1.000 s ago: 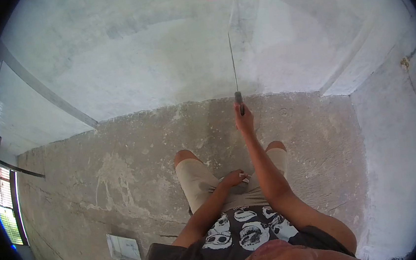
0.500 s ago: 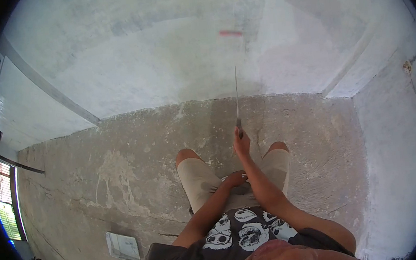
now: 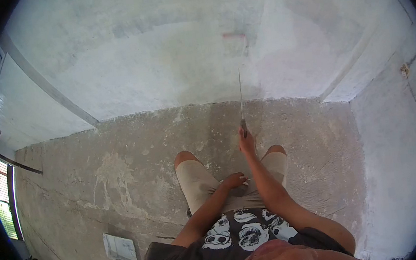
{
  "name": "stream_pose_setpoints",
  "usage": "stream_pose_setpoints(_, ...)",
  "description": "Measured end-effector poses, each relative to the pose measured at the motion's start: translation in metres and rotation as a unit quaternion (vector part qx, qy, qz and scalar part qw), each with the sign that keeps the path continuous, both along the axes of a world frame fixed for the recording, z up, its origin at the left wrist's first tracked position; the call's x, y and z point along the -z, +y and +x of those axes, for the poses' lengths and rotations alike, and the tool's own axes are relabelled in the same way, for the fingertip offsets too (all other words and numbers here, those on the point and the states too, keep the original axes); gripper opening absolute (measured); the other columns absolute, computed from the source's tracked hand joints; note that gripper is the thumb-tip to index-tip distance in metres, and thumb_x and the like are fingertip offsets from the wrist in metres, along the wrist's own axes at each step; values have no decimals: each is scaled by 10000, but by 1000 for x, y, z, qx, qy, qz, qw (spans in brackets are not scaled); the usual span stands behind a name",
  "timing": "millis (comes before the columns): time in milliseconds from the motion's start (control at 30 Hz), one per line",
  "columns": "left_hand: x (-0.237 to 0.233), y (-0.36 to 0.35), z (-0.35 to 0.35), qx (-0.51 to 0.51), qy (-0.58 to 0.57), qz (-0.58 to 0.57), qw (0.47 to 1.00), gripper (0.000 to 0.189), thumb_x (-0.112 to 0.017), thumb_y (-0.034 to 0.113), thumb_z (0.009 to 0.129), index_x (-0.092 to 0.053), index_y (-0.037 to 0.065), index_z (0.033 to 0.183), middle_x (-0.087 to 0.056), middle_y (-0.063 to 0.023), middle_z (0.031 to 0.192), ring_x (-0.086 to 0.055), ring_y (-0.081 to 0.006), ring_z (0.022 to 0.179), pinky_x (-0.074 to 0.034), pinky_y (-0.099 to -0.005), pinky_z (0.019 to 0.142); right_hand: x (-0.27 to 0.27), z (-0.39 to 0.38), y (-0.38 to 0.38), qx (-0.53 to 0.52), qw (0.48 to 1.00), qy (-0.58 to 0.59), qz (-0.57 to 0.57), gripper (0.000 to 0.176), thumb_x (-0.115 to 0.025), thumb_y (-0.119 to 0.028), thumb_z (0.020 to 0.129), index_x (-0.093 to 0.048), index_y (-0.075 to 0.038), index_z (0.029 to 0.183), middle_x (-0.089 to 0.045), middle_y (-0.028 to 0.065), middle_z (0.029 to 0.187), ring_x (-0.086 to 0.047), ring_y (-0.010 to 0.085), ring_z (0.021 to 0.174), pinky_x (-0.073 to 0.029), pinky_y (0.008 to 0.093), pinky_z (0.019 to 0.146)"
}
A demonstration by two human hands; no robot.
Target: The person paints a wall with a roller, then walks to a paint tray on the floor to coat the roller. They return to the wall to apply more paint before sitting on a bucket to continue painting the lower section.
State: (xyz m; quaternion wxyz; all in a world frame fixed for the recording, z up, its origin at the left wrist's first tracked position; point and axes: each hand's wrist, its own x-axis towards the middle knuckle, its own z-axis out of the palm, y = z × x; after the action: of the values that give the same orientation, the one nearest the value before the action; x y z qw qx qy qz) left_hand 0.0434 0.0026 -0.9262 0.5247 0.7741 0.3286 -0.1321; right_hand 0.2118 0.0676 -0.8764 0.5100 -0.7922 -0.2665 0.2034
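Observation:
My right hand (image 3: 246, 141) is closed around the dark grip of a paint roller (image 3: 243, 125), held out in front of my knees. From the grip a thin metal rod runs up toward the pale wall (image 3: 138, 71). Its faint, blurred red roller head overlaps the wall higher up, with part of the wire frame showing beside it. My left hand (image 3: 234, 180) rests in my lap between the thighs, its fingers loosely spread and nothing visible in them.
Rough, stained concrete floor (image 3: 141, 160) lies around my legs. A white square panel (image 3: 120, 248) is on the floor at the lower left. Windows (image 3: 0, 192) and a dark curved bar (image 3: 15, 162) are at the left edge. Another wall (image 3: 399, 163) stands on the right.
The right hand and roller grip have shifted slightly right and down in view. The red roller head looks fainter and more blurred. My left hand stays in my lap, its fingers more apart.

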Motion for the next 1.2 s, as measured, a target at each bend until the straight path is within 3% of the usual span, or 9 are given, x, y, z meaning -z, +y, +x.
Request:
stream_pose_setpoints(67, 7, 0, -2, 10, -10, 16, 1000, 623, -541, 531, 897, -545, 40, 1281, -615, -234, 1185, -580, -394, 1113, -449, -439, 950, -7, -20, -29, -3, 998, 69, 1, 580, -494, -565, 927, -562, 6, 849, -556, 111, 571, -590, 223, 492, -435, 375, 490)
stream_pose_setpoints(267, 6, -2, -1, 38, 2, 42, 998, 620, -526, 536, 902, -560, 29, 1258, -616, -236, 1182, -579, -411, 1104, -450, -449, 945, -23, -37, -32, 46, 996, -76, -3, 569, -501, -527, 938, -596, 26, 841, -590, 156, 665, -636, 270, 643, -462, 407, 588)
stream_pose_setpoints(333, 7, -2, 1, 46, 10, 34, 998, 616, -527, 534, 902, -563, 29, 1253, -617, -236, 1181, -580, -415, 1100, -451, -450, 942, -53, -38, -13, 18, 997, -69, 27, 555, -493, -502, 945, -608, 31, 1049, -643, 200, 775, -658, 327, 740, -483, 407, 665)
stream_pose_setpoints(567, 44, 1, -1, 38, -40, 44, 998, 613, -560, 504, 885, -563, -10, 1220, -610, -241, 1191, -579, -398, 1114, -450, -447, 944, -131, -36, 56, -23, 992, -75, 96, 497, -498, -481, 951, -594, 6, 957, -627, 187, 759, -631, 372, 718, -480, 406, 642)
stream_pose_setpoints(700, 75, 3, -3, 24, -68, 48, 996, 600, -571, 481, 881, -549, 16, 1259, -601, -229, 1218, -564, -391, 1143, -437, -446, 964, -93, -46, 59, 0, 990, -80, 113, 526, -499, -503, 946, -576, 16, 907, -612, 176, 733, -603, 385, 690, -471, 410, 636)
stream_pose_setpoints(833, 48, 5, -3, 55, -99, 11, 994, 568, -572, 475, 879, -555, 65, 1273, -605, -217, 1220, -559, -388, 1151, -427, -437, 975, -20, -68, 24, 9, 999, -42, 22, 560, -499, -544, 929, -589, 8, 927, -629, 195, 780, -628, 368, 756, -476, 434, 679)
stream_pose_setpoints(900, 53, 7, -1, 199, -67, 64, 976, 576, -532, 508, 883, -554, 102, 1290, -583, -206, 1262, -529, -370, 1199, -380, -449, 1024, -5, -76, 5, 13, 999, -37, 25, 576, -499, -558, 924, -596, 9, 926, -634, 200, 795, -636, 358, 777, -478, 438, 695)
stream_pose_setpoints(1000, 52, 5, -13, 195, -51, 65, 977, 589, -528, 517, 881, -537, 105, 1302, -559, -205, 1279, -508, -374, 1211, -368, -456, 1030, -3, -79, -16, -32, 993, 76, -84, 555, -512, -521, 929, -630, 17, 1000, -670, 219, 902, -669, 342, 893, -493, 426, 777)
stream_pose_setpoints(1200, 38, -6, -4, 189, -12, 74, 979, 631, -517, 544, 875, -487, 114, 1336, -485, -201, 1328, -446, -386, 1246, -332, -478, 1047, -21, -78, 4, 3, 1000, -11, 9, 580, -495, -545, 937, -613, 17, 859, -608, 139, 710, -604, 270, 633, -476, 382, 626)
